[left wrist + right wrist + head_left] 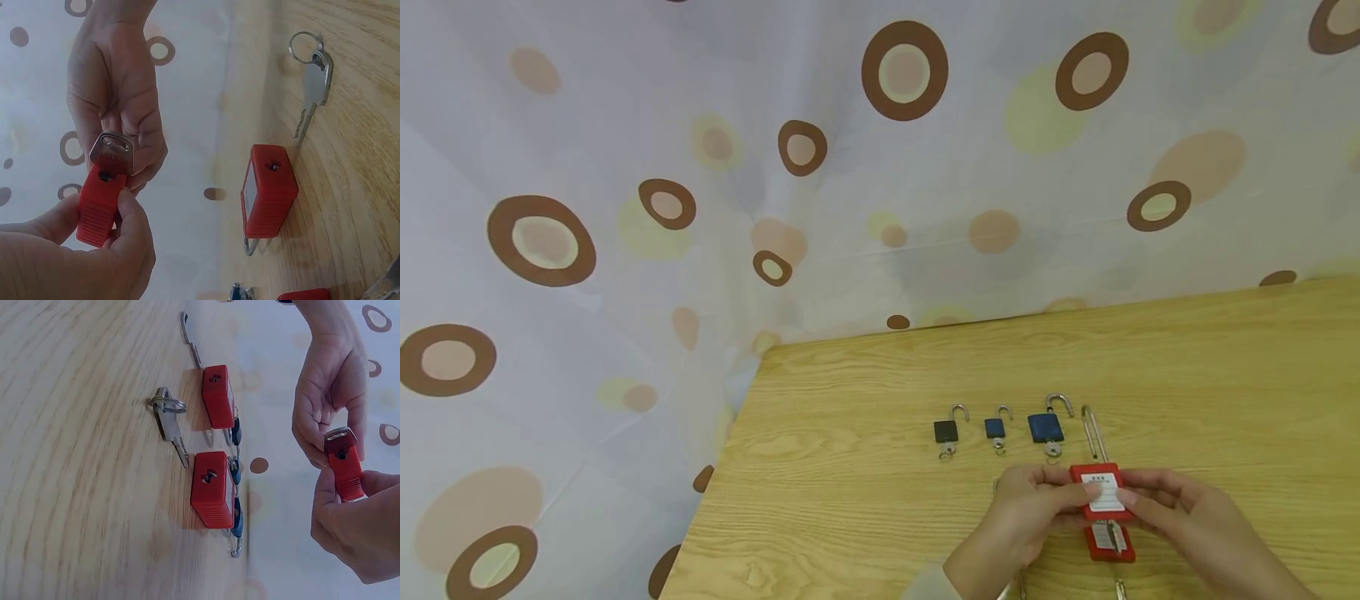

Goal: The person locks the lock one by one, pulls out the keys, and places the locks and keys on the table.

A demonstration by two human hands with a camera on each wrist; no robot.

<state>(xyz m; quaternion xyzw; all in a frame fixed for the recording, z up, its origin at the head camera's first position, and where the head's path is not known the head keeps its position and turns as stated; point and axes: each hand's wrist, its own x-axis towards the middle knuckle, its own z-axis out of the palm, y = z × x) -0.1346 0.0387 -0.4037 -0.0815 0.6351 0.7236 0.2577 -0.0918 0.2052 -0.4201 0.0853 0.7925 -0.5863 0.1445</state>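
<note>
Both hands hold a red padlock (1101, 504) with a white label, raised above the table. My left hand (1011, 521) pinches its left side, thumb on the label. My right hand (1198, 521) grips the other side, its thumb also on the label. A long thin shackle (1097, 433) rises above the padlock, one leg ending short of the body. In the left wrist view a silver key (112, 150) sits at the keyhole. Below the held padlock, a second red padlock (1101, 554) shows on the table. The right wrist view has two red padlocks, one nearer (212, 490), one farther (217, 397).
Farther back lie a black padlock (946, 431), a small blue padlock (995, 427) and a larger blue padlock (1046, 427), shackles open, keys in. Loose keys, one ringed (167, 419), lie before the red padlocks. A patterned curtain (850, 200) borders the wooden table (820, 483).
</note>
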